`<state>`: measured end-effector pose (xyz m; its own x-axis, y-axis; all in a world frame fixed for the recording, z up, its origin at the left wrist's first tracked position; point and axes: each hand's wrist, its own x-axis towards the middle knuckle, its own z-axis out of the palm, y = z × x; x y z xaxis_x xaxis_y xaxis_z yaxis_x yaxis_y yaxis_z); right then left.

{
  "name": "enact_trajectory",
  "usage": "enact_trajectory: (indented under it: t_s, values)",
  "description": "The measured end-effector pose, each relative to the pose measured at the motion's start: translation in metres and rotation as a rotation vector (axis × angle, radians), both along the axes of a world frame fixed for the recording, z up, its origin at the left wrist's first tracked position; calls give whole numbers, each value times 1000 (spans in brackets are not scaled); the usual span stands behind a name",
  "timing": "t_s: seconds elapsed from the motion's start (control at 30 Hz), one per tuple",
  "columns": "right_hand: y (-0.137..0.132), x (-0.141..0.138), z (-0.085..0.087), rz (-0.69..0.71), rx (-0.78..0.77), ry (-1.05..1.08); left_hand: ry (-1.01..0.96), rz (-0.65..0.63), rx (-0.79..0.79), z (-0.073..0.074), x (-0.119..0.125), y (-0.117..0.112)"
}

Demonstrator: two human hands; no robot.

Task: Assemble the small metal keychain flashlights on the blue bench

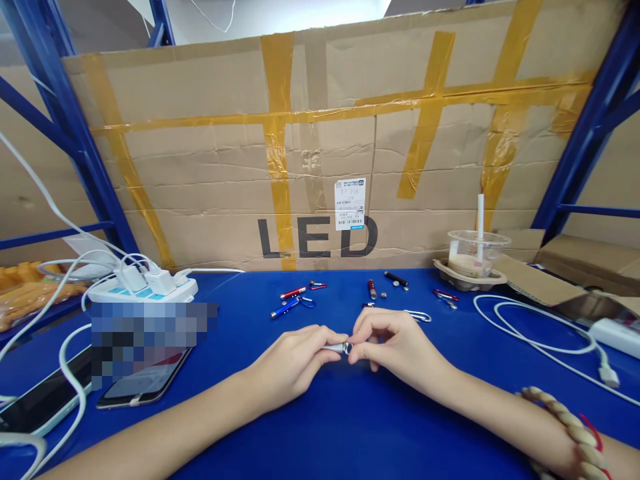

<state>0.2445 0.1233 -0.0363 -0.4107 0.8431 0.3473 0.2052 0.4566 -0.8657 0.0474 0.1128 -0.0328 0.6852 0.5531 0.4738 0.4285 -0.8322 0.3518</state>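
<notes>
My left hand (295,360) and my right hand (395,347) meet over the blue table (350,413), both pinched on a small silver keychain flashlight (339,347) held level between them. The left fingers grip its body, while the right fingertips close on its end. Behind my hands lie more mini flashlights: a blue one (285,307), a red one (293,293), a dark red one (372,288) and a black one (396,279). A silver carabiner clip (419,315) lies just past my right hand.
A white power strip (145,287) with chargers and cables sits at the left, with two phones (145,383) near it. A plastic cup with a straw (475,257) stands at the back right. A white cable (540,333) loops on the right. A taped cardboard wall (320,153) closes the back.
</notes>
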Motion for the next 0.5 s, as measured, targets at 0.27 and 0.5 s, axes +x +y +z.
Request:
enact_trajectory:
  t_s: [0.27, 0.5]
  values:
    - [4, -2, 5, -111, -61, -34, 61, 21, -40, 6, 1, -1]
    - [6, 1, 3, -189, 233, -66, -33, 86, -90, 0, 3, 1]
